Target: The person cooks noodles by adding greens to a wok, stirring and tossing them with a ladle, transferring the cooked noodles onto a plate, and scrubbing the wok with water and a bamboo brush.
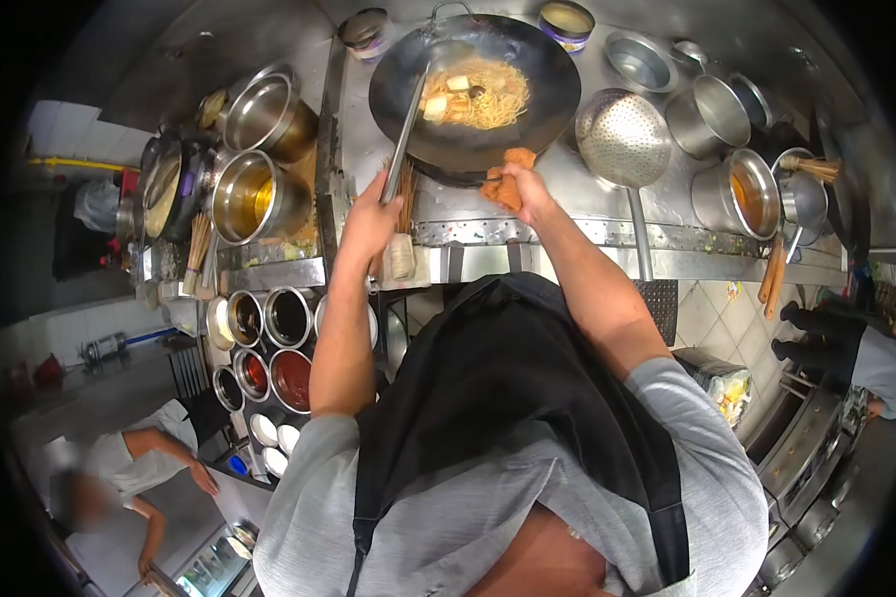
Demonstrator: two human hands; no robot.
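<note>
Noodles with pale chunks (pixel 493 95) lie in a large dark wok (pixel 548 109) at the top centre. My left hand (pixel 370 221) is wrapped round the handle of a long metal utensil (pixel 409 119), whose far end reaches into the wok beside the noodles. At the wok's near rim, my right hand (pixel 530 194) is closed on an orange cloth (pixel 505 184). Whatever the cloth covers there is hidden.
A perforated strainer (pixel 623 137) rests right of the wok, with pots (pixel 709 116) beyond. Metal pots (pixel 259 197) stand left. Sauce containers (pixel 291 378) sit lower left. One person (pixel 144 458) is at lower left, another (pixel 871 363) at far right.
</note>
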